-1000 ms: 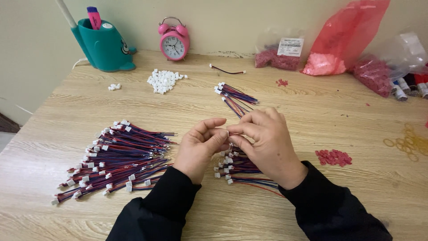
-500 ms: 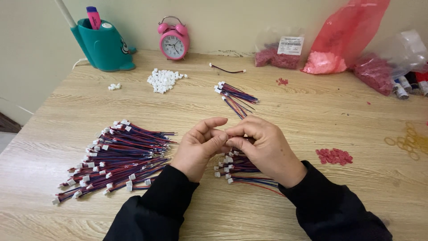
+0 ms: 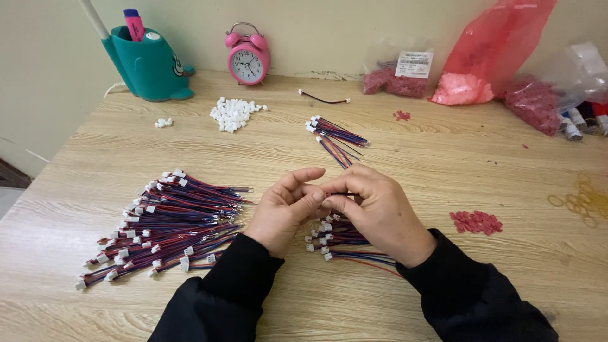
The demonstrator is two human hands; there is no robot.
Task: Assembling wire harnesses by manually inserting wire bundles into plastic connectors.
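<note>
My left hand (image 3: 285,209) and my right hand (image 3: 377,212) meet at the fingertips over the wooden table (image 3: 443,164), pinching a small wire piece between them; the piece is mostly hidden by the fingers. Under my right hand lies a small bunch of red, blue and black wires with white connectors (image 3: 339,237). A large heap of the same connector wires (image 3: 168,221) lies left of my left hand. A smaller bundle of wires (image 3: 335,136) rests just beyond my hands.
A pile of white connectors (image 3: 233,114) and a teal pen holder (image 3: 145,63) sit at the back left, a pink alarm clock (image 3: 248,60) behind. Red plastic bags (image 3: 481,57) and thread spools (image 3: 579,120) stand at the back right. Small red parts (image 3: 476,221) and rubber bands (image 3: 579,199) lie right.
My fingers have shifted slightly as they work the small piece; the left thumb and forefinger spread a little. Nothing else on the table moved.
</note>
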